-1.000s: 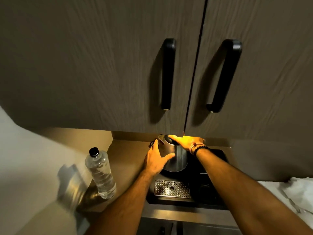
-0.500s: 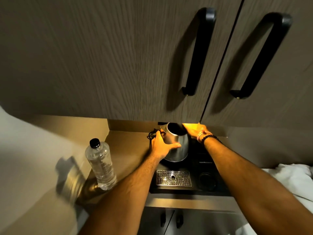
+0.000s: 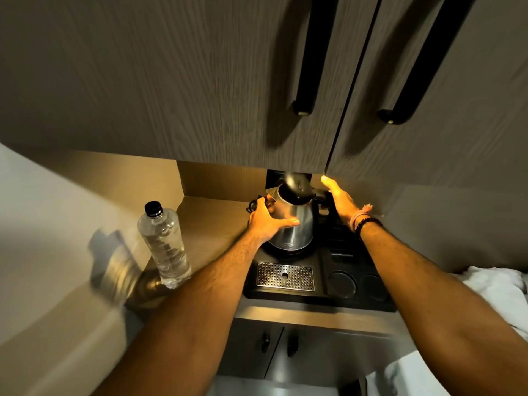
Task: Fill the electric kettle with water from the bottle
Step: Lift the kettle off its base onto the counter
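Early stage: kettle (image 3: 291, 224) sits on its base, lid up; left hand (image 3: 264, 222) cups its side in a loose grip; right hand (image 3: 338, 200) spread, empty; bottle (image 3: 164, 247) (capped, untouched) stands on the counter (image 3: 211, 221); pouring remains.

Both bare forearms reach forward and away from the camera, roughly parallel. The left hand (image 3: 268, 221) is cupped, its thumb stretched out to the right and its fingers curled out of sight. The right hand (image 3: 338, 200) is flat and open, fingers extended forward, with bracelets at the wrist.
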Demonstrator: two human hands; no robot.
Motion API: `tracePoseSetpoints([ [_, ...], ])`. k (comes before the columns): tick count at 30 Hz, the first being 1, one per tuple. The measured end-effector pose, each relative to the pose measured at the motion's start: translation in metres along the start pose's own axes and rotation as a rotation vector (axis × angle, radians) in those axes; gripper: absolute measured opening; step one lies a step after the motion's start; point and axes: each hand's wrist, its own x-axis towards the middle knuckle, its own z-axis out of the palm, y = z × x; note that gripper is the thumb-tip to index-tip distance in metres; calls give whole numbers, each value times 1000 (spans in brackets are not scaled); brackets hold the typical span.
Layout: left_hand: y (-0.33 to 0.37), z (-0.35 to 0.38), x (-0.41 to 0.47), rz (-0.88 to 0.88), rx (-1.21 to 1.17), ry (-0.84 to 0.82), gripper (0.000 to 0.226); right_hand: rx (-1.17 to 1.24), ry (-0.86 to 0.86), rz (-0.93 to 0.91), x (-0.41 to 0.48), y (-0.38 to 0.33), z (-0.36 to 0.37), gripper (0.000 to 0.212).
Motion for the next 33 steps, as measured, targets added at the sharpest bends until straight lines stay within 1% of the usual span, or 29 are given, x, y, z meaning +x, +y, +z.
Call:
tracePoseSetpoints([
  [2, 0, 1, 0, -4, -4, 3, 112, -10, 32, -11, 4, -4, 2, 92],
  [4, 0, 2, 1, -2, -9, 8, 112, -106, 70, -29, 7, -11, 5, 84],
  [6, 0, 2, 1, 2, -11, 15, 111, -205, 74, -58, 7, -21, 11, 81],
  [7, 0, 3, 1, 6, -12, 16, 109, -251, 66, -68, 5, -27, 14, 82],
  [8, 0, 3, 1, 10, -11, 14, 107, -297, 53, -73, 4, -32, 17, 88],
  [10, -1, 3, 3, 18, -6, 2, 104, -399, 19, -72, 0, -41, 22, 107],
  [11, -1, 2, 3, 18, -6, -2, 104, -441, 14, -75, -1, -45, 25, 110],
  [13, 0, 1, 4, 14, -13, -8, 105, -493, 30, -78, -1, -50, 30, 103],
  [16, 0, 1, 5, 12, -19, -18, 106, -508, 64, -70, 2, -53, 32, 83],
  [19, 1, 2, 3, 12, -24, -24, 106, -548, 46, -82, 4, -50, 28, 73],
  [21, 2, 3, 3, 9, -22, -27, 106, -515, 48, -97, 4, -48, 24, 68],
  [23, 2, 2, 3, 5, -24, -29, 106, -400, 69, -100, 5, -46, 19, 67],
  [26, 2, 1, 2, -13, -49, -40, 110, -331, 44, -68, 12, -34, 7, 59],
  [28, 3, 1, 0, -20, -70, -58, 115, -250, 42, 9, 15, -23, 0, 63],
  [31, 4, 2, 0, -37, -100, -84, 115, -180, 30, 63, 14, -13, -2, 79],
  [32, 5, 3, -2, -44, -115, -85, 114, -151, 21, 75, 12, -12, -1, 81],
  [33, 6, 4, -4, -43, -125, -80, 112, -114, 11, 75, 11, -13, 0, 78],
])
